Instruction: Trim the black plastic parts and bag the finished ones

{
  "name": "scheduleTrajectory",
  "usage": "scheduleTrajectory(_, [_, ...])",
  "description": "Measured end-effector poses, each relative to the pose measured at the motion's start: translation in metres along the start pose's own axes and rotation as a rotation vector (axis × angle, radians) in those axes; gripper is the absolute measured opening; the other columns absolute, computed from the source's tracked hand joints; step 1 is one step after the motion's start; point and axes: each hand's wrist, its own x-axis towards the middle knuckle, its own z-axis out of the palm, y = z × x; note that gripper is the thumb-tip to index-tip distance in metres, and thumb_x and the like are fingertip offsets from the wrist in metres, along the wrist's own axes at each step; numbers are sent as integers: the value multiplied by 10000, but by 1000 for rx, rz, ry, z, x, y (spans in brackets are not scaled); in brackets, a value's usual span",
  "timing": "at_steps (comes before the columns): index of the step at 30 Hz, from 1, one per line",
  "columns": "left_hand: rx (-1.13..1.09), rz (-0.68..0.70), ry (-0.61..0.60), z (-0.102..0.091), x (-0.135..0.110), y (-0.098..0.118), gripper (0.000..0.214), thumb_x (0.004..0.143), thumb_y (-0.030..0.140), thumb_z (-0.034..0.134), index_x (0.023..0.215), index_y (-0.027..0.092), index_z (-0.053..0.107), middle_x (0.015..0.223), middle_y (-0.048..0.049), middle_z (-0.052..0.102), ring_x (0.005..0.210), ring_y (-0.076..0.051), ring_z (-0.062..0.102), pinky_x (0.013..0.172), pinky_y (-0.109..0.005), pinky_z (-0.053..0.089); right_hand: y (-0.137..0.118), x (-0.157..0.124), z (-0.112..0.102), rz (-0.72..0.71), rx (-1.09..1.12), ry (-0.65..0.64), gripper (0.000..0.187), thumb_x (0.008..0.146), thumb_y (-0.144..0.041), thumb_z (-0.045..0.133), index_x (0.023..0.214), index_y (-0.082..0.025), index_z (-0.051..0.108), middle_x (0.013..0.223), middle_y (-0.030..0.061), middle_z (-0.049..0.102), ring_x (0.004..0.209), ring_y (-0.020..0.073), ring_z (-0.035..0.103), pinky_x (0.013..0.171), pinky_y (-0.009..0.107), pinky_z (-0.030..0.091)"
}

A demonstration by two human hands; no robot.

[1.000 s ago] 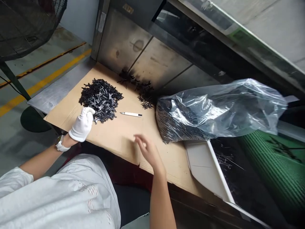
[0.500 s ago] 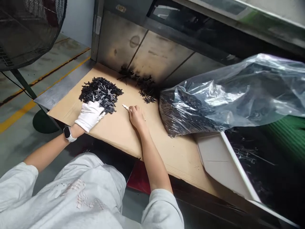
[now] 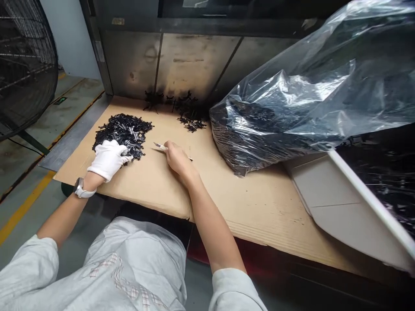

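Note:
My left hand (image 3: 108, 160), in a white glove, rests at the near edge of a pile of small black plastic parts (image 3: 125, 129). Its fingers are bent, and the tips meet the parts; whatever lies between them is too small to make out. My bare right hand (image 3: 178, 160) is closed around a slim craft knife (image 3: 160, 146), whose pointed metal blade aims left toward the pile. The handle is mostly hidden in the fist, which rests over the cardboard sheet (image 3: 155, 185).
Behind my right hand lie smaller clusters of black parts (image 3: 193, 124). A big clear plastic bag (image 3: 259, 134) full of dark pieces stands to the right, beside an open carton (image 3: 337, 194). A fan (image 3: 26, 65) is at the left; a metal panel (image 3: 194, 65) closes off the back.
The view has turned and shifted, so the bench and bag sit differently. The knife blade now shows more plainly. My left hand remains at the pile's near edge.

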Motion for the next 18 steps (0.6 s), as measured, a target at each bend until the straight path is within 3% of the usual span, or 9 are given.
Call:
scheduleTrajectory(4, [-736,-117,84,-8,15,20,383,838,525,583,680,188,491,644,21,453,637,-115,406,621,-266,344,-5,-11,-26,-73,183,143,267,1010,-236,348,1123,-126,563,1014,128,642,892,217,586,783,300,430])
scheduleTrajectory(6, [-1139,-163,30,-7,23,37,375,843,539,563,734,189,485,639,37,448,582,-84,387,566,-232,363,-12,-21,-40,-205,295,277,321,1028,-307,334,1111,-132,591,968,101,640,869,192,594,775,282,438])
scheduleTrajectory(8, [-1359,-151,-53,-2,29,54,394,873,566,493,766,187,493,608,47,423,508,-67,341,493,-219,356,-21,-33,-50,-348,315,361,371,1033,-350,324,1131,-141,615,907,74,636,802,163,595,735,263,445])
scheduleTrajectory(10, [-1378,-102,-80,9,30,66,395,907,542,439,761,184,515,583,45,416,483,-70,336,474,-225,381,-28,-42,-53,-441,258,374,396,1028,-376,337,1193,-147,614,851,56,628,733,147,583,686,254,447])
scheduleTrajectory(13, [-1115,77,40,29,22,70,313,929,418,435,794,180,588,602,19,489,528,-94,424,569,-261,482,-29,-47,-42,-453,220,348,409,1023,-383,358,1305,-167,559,808,38,632,707,142,583,671,255,462])
scheduleTrajectory(18, [-814,218,215,55,7,59,313,878,260,484,1155,177,605,771,-33,629,706,-162,591,788,-334,555,-19,-48,-16,-405,333,312,392,1025,-319,385,1373,-187,508,755,0,600,646,110,549,640,225,465])
